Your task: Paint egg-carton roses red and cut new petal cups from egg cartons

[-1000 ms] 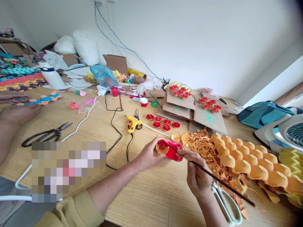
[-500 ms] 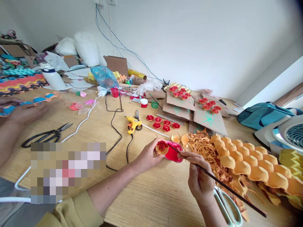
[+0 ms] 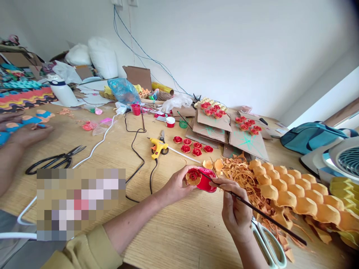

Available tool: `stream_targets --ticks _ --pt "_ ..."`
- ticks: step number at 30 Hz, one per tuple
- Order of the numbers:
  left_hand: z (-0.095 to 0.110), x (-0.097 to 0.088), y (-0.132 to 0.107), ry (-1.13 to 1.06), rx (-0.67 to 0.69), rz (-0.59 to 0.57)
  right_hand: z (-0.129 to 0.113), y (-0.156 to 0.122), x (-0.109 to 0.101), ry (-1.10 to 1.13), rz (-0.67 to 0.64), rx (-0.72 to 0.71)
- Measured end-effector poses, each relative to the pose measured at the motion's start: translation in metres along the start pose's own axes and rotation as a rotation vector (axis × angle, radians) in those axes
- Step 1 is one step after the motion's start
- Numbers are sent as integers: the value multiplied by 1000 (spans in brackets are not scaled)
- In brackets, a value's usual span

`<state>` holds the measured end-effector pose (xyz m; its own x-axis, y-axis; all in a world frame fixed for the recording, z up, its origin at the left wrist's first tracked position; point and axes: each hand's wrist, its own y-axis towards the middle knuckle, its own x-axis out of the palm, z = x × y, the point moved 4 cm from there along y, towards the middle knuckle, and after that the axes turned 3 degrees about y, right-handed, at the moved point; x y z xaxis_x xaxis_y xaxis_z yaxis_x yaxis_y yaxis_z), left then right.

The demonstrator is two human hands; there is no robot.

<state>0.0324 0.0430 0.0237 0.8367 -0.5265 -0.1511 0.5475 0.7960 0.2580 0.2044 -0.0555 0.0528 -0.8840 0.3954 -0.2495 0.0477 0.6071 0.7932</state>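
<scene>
Between the thumb and fingers of my left hand is a paper flower, its centre red and its outer petals orange. My right hand grips a long dark paintbrush, whose tip reaches to the flower's upper right edge. Just behind the flower lies a red paint dish, partly covered by the flower and the brush. Two plain orange petal cups rest beyond the dish. Several red-painted flowers sit farther back on the table.
Orange egg trays and scraps fill the right side, with pale-handled scissors near my right wrist. A yellow glue gun and black scissors lie left. Cardboard sheets hold more flowers. A co-worker's hand holds a blue-orange strip.
My right hand and the brush have shifted slightly left, the handle end swinging left. The flower has tilted and moved a little. At left, the co-worker's hands have moved left with the strip.
</scene>
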Motion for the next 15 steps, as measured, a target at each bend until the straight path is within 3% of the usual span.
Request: stream_targets --ticks 7,15 --pt "-4 -2 1 40 0 43 -5 1 -2 37 17 -18" --pt "-7 -5 3 20 -21 73 -8 2 2 25 -124 -53"
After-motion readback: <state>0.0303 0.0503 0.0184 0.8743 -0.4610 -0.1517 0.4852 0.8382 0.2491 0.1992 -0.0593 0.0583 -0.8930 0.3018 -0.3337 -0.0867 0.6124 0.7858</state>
